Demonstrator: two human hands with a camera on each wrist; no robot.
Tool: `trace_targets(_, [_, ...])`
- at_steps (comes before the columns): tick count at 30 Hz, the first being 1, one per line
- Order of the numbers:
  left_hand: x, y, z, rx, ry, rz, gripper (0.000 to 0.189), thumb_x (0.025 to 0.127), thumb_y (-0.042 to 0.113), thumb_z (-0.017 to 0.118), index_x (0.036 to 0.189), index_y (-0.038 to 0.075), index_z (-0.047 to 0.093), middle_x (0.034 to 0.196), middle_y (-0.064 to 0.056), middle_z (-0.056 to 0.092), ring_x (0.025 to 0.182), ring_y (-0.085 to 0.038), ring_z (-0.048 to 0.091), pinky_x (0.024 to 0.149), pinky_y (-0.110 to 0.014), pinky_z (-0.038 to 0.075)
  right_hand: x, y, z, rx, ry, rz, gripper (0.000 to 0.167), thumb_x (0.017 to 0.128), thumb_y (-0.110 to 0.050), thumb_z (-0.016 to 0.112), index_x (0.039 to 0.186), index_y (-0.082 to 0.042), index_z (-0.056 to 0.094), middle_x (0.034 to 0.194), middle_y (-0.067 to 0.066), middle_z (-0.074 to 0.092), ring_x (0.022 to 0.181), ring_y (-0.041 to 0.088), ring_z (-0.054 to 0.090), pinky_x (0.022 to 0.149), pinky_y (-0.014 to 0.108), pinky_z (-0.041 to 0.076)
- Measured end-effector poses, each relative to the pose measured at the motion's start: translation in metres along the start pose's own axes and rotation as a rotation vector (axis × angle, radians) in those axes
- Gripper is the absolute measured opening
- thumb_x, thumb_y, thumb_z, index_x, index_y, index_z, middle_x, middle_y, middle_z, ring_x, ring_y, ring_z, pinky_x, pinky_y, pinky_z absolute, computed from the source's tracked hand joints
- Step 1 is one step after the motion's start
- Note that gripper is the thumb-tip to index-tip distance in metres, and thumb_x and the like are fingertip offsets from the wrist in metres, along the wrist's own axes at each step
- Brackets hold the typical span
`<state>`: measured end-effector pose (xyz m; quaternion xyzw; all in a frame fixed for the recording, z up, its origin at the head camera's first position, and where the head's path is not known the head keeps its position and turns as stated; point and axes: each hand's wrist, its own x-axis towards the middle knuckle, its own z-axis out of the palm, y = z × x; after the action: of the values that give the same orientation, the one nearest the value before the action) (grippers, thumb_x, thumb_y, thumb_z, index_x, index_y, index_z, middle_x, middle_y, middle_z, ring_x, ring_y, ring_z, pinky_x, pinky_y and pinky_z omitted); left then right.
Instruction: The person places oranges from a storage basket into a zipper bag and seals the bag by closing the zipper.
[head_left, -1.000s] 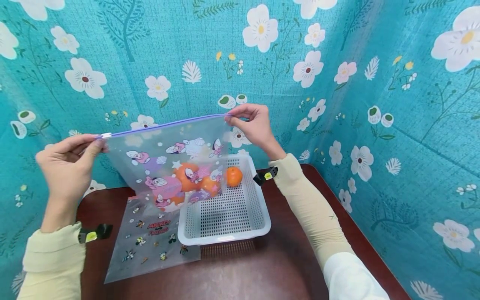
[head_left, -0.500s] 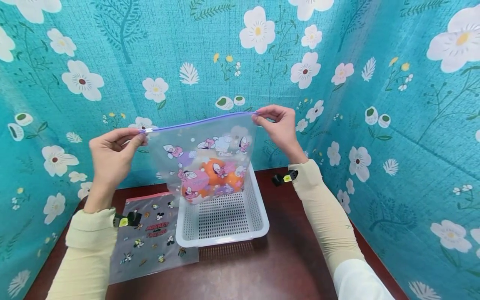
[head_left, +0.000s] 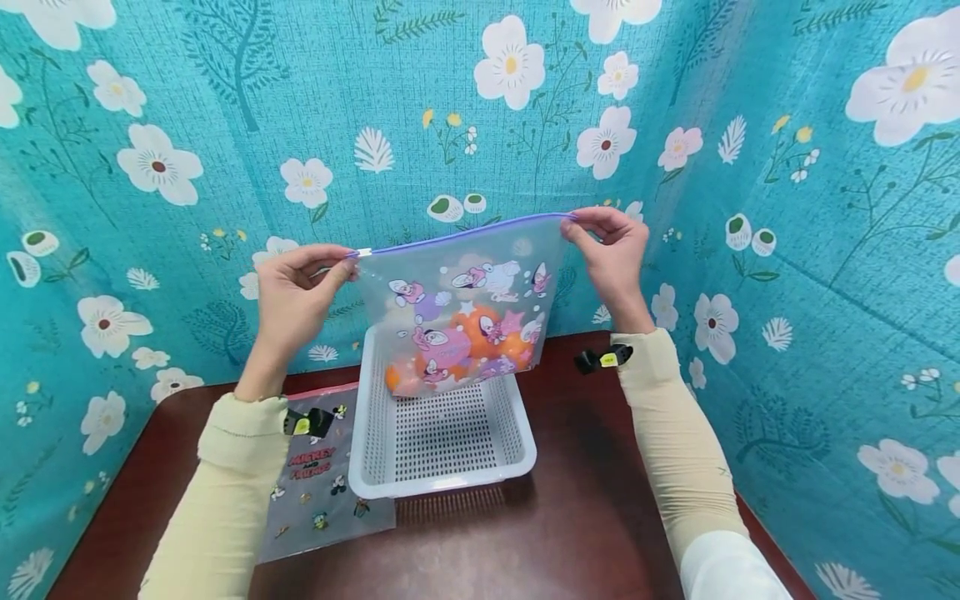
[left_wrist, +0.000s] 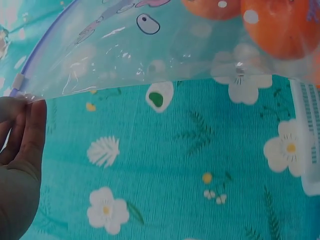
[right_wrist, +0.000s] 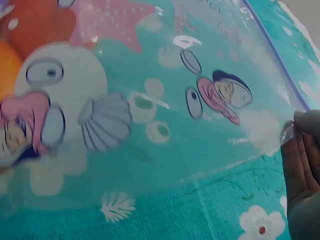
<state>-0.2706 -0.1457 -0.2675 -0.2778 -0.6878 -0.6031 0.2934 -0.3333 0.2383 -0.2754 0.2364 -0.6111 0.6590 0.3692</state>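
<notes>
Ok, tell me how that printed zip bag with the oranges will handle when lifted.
The zip bag is thin clear film, so probably floppy. The oranges sag to its bottom, so it is likely bottom-heavy and may swing. Left hand and right hand pinch the top corners.

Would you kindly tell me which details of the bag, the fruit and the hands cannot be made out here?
- Oranges: head view, the exact count is unclear; the printed zip bag covers them.
- Basket: its far part is hidden behind the bag.
- Left hand: left wrist view, cut off by the frame edge.
- Right hand: right wrist view, only a finger edge shows.
- Flat bag on the table: partly hidden by the left sleeve.
</notes>
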Motion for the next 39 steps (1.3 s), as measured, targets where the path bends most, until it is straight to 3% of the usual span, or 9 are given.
trace_targets(8, [0.009, -0.002, 0.032, -0.022, -0.059, 0.005, 0.012, 0.093, -0.005, 0.068, 0.102, -0.012, 0.073, 0.093, 0.007, 0.075, 0.080, -0.009, 0.072, 0.079, -0.023, 0.059, 0.006, -0.002, -0.022, 0.080, 0.139, -0.018, 0.020, 0.083, 0.004, 0.080, 0.099, 0.013, 0.074, 0.092, 0.011, 0.077, 0.081, 0.018, 0.075, 0.079, 0.027, 0.060])
trace_targets(18, [0.011, -0.008, 0.069, -0.036, -0.115, -0.002, 0.012, 0.092, -0.003, 0.070, 0.102, -0.007, 0.075, 0.095, -0.018, 0.075, 0.080, -0.016, 0.073, 0.078, -0.025, 0.059, 0.006, -0.006, -0.052, 0.115, 0.234, -0.028, 0.021, 0.081, 0.004, 0.080, 0.098, 0.015, 0.073, 0.090, 0.013, 0.077, 0.078, 0.019, 0.075, 0.076, 0.026, 0.060])
trace_targets(23, [0.008, -0.011, 0.086, -0.048, -0.118, -0.036, 0.011, 0.093, -0.003, 0.069, 0.102, -0.007, 0.075, 0.098, -0.021, 0.074, 0.084, -0.013, 0.073, 0.081, -0.026, 0.059, 0.006, -0.004, -0.064, 0.116, 0.271, -0.033, 0.021, 0.081, 0.005, 0.081, 0.097, 0.016, 0.072, 0.088, 0.013, 0.077, 0.076, 0.018, 0.074, 0.074, 0.025, 0.060])
trace_targets(32, [0.000, -0.022, 0.119, -0.110, -0.113, -0.109, 0.013, 0.093, -0.003, 0.068, 0.103, -0.008, 0.074, 0.100, -0.024, 0.073, 0.081, -0.010, 0.072, 0.082, -0.027, 0.060, 0.000, 0.000, -0.080, 0.021, 0.393, 0.041, 0.019, 0.081, 0.000, 0.083, 0.097, 0.008, 0.076, 0.090, 0.011, 0.076, 0.080, 0.019, 0.073, 0.076, 0.022, 0.059])
trace_targets(39, [-0.008, -0.026, 0.134, -0.127, -0.132, -0.142, 0.012, 0.093, -0.001, 0.069, 0.103, -0.006, 0.075, 0.100, -0.026, 0.073, 0.083, -0.013, 0.072, 0.083, -0.029, 0.060, -0.008, 0.006, -0.092, -0.046, 0.397, 0.060, 0.019, 0.083, -0.001, 0.081, 0.099, 0.008, 0.076, 0.090, 0.008, 0.075, 0.080, 0.017, 0.071, 0.076, 0.020, 0.058])
